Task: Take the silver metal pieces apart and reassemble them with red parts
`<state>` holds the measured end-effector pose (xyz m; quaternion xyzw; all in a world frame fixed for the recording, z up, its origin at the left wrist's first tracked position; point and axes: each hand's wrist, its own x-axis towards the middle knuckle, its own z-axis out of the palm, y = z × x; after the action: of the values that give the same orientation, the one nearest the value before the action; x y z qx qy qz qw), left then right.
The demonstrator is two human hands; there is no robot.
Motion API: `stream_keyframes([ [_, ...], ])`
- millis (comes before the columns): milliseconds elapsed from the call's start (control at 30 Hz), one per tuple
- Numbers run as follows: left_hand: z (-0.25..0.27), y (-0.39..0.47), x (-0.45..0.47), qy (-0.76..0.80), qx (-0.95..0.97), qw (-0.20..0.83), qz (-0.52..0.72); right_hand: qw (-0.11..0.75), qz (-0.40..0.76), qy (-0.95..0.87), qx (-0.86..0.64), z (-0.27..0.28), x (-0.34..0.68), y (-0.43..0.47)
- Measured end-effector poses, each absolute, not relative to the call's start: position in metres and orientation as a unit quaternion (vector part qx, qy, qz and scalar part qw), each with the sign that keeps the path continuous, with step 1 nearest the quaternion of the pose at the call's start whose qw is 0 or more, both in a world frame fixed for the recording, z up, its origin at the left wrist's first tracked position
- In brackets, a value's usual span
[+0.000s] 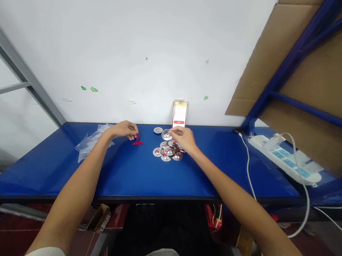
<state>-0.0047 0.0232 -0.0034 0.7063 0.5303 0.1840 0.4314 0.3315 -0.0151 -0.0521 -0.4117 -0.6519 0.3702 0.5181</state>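
Between its fingertips my left hand (126, 129) pinches a small red cord loop (137, 137), just above a little heap of red cords (138, 143) on the blue table. My right hand (185, 138) grips a shiny round metal disc (166, 134) by its right edge, raised over the pile. Below that hand lies a pile of similar round discs (168, 150), silvery with dark and red marks, overlapping one another. A single disc (158, 130) rests apart, behind and left of the pile.
Clear plastic bags (88, 147) lie left of my left forearm. A phone (180, 114) leans upright against the white wall. At the right sits a white power strip (283, 158) with cables, one trailing over the table (151, 180). Blue metal framing rises at the right.
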Motion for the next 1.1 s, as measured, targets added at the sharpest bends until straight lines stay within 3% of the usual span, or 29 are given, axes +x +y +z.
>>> stream_keyframes([
  [900, 0.007, 0.019, 0.006, 0.499, 0.812, 0.287, 0.094, 0.511, 0.37, -0.656, -0.414, -0.047, 0.332, -0.018],
  [1100, 0.007, 0.015, 0.013, 0.492, 0.811, 0.312, 0.044, 0.511, 0.372, -0.655, -0.415, -0.049, 0.331, -0.017],
])
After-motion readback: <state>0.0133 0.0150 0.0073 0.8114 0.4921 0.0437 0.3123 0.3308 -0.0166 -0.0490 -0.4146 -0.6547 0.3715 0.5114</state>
